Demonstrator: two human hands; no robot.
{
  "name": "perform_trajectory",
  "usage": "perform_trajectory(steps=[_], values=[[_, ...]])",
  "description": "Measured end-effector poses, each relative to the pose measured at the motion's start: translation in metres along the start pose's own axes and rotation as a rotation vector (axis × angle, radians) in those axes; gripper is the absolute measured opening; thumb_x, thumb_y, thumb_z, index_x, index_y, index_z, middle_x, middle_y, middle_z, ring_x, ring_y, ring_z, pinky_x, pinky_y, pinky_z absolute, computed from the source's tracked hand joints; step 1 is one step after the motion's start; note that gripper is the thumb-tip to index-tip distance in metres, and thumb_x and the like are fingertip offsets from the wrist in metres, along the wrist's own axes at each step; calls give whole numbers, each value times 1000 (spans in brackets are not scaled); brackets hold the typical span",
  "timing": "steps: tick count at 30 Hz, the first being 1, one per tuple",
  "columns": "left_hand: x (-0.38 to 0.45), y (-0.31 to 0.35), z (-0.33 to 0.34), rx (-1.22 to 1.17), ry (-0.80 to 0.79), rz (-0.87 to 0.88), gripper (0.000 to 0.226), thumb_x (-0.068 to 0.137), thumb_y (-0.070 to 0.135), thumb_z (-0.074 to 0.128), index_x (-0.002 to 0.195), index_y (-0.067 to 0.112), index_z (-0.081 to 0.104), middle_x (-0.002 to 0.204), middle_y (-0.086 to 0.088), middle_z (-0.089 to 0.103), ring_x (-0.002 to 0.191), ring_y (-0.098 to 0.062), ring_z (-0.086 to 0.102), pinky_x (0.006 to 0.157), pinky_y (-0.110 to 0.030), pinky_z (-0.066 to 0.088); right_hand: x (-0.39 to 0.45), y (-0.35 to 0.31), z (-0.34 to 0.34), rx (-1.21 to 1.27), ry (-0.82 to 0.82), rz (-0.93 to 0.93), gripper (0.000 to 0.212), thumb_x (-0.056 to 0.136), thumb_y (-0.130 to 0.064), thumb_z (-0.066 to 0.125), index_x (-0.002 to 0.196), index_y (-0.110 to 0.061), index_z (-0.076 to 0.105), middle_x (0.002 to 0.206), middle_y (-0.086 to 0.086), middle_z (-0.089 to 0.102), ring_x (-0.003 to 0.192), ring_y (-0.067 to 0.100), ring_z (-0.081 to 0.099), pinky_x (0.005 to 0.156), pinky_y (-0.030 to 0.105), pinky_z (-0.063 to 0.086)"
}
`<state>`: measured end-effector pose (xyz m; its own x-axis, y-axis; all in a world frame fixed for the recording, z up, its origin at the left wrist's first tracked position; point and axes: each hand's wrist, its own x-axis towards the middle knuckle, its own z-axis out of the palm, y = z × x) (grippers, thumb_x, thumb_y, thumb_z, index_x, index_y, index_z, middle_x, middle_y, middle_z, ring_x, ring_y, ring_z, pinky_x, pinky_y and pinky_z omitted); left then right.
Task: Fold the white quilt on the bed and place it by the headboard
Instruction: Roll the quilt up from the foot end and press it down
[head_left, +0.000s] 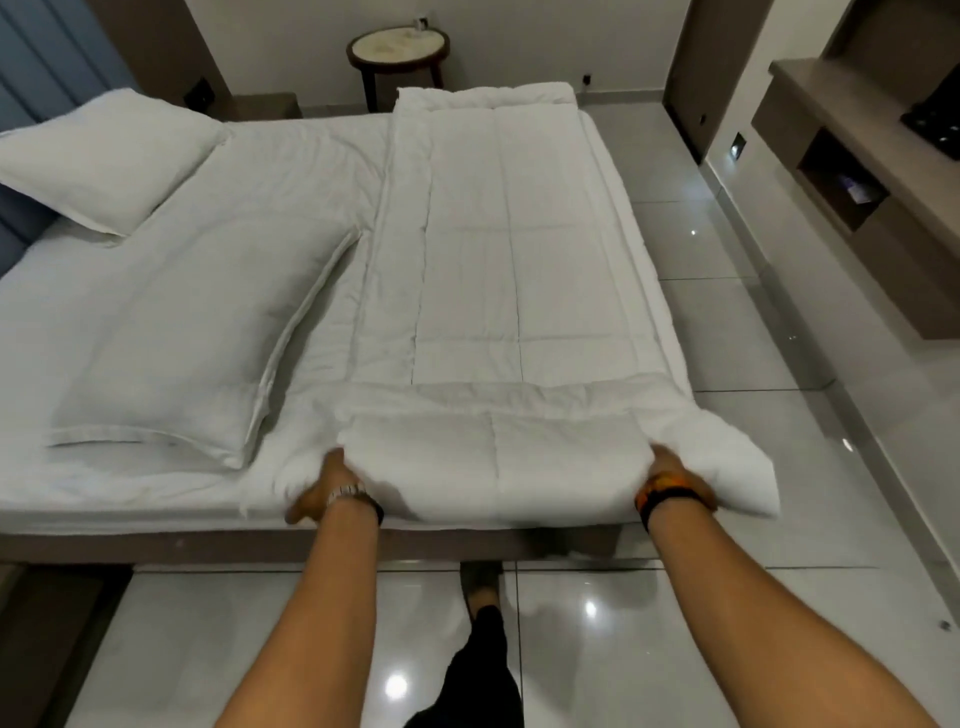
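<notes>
The white quilt (498, 249) lies folded into a long strip along the right half of the bed (156, 540), running away from me. Its near end is lifted and turned back into a thick fold at the bed's near edge. My left hand (327, 486) grips the left side of that fold, fingers buried in the cloth. My right hand (670, 480) grips its right side, where a loose corner hangs past the mattress. The blue padded headboard (31, 104) stands at the far left.
Two white pillows lie on the left half of the bed, one (104, 156) by the headboard and one (202, 338) nearer me. A round side table (397, 52) stands beyond the bed. A built-in shelf unit (857, 171) lines the right wall. Glossy floor tiles (753, 467) surround the bed.
</notes>
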<state>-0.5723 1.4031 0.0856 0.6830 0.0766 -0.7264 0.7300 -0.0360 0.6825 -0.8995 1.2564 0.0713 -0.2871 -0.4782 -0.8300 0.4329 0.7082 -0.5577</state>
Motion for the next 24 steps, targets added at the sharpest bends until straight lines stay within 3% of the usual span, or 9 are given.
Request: perform_trajectory(steps=[3, 4, 6, 8, 11, 14, 17, 21, 24], values=[[5, 60, 63, -200, -59, 138, 102, 82, 40, 84, 160, 23, 21, 153, -13, 45, 126, -30, 55, 106, -48, 48, -8, -59, 71, 176, -5, -120, 99, 88, -46, 80, 163, -10, 26, 158, 14, 46, 135, 33, 55, 107, 50, 52], [6, 80, 93, -240, -169, 226, 95, 84, 40, 82, 158, 22, 26, 141, -12, 55, 115, -30, 60, 95, -46, 53, -12, -81, 101, 220, -75, -203, 91, 86, -46, 82, 156, -9, 38, 142, 15, 59, 119, 32, 63, 90, 45, 61], [18, 102, 138, -252, -423, 324, 76, 96, 43, 66, 158, 20, 30, 122, -13, 67, 99, -32, 67, 76, -40, 57, -3, -112, 144, 275, -230, -328, 49, 93, -47, 74, 123, -11, 62, 104, 12, 67, 82, 28, 65, 58, 32, 58], [39, 114, 170, -166, -483, 327, 63, 104, 45, 53, 157, 16, 34, 128, -14, 68, 99, -33, 71, 73, -37, 56, 17, -129, 168, 217, -215, -333, 40, 99, -48, 65, 119, -14, 64, 112, 16, 68, 77, 25, 62, 64, 35, 58], [80, 90, 204, -90, -311, 228, 58, 106, 41, 55, 150, 4, 45, 133, -21, 64, 105, -33, 65, 71, -35, 52, 62, -108, 184, 187, -178, -203, 52, 106, -43, 55, 146, -10, 53, 147, 23, 57, 89, 28, 62, 68, 37, 58], [110, 46, 215, 111, -86, -85, 106, 89, 71, 63, 163, 9, 21, 163, -16, 37, 142, -37, 46, 112, -49, 45, 104, -62, 189, 60, -52, -38, 80, 94, -59, 67, 152, -9, 46, 155, 21, 50, 121, 35, 60, 81, 45, 59], [146, 22, 235, 151, -249, -282, 125, 66, 92, 64, 163, 22, 27, 165, -11, 36, 146, -37, 43, 116, -57, 41, 140, -45, 218, -7, -101, 84, 110, 75, -77, 74, 160, -19, 35, 160, 18, 41, 142, 41, 47, 106, 59, 51], [188, 22, 277, -23, -480, -258, 88, 73, 86, 63, 143, 32, 58, 145, -4, 62, 133, -33, 57, 113, -57, 45, 175, -61, 278, -2, -217, 70, 105, 68, -85, 72, 153, -29, 47, 145, 7, 59, 129, 37, 57, 107, 65, 47], [204, 16, 292, -48, -401, -243, 90, 66, 78, 77, 138, 25, 62, 136, -4, 69, 127, -30, 64, 110, -51, 49, 201, -58, 296, 13, -87, 54, 105, 64, -73, 85, 151, -26, 49, 142, 6, 64, 126, 33, 63, 108, 58, 50]])
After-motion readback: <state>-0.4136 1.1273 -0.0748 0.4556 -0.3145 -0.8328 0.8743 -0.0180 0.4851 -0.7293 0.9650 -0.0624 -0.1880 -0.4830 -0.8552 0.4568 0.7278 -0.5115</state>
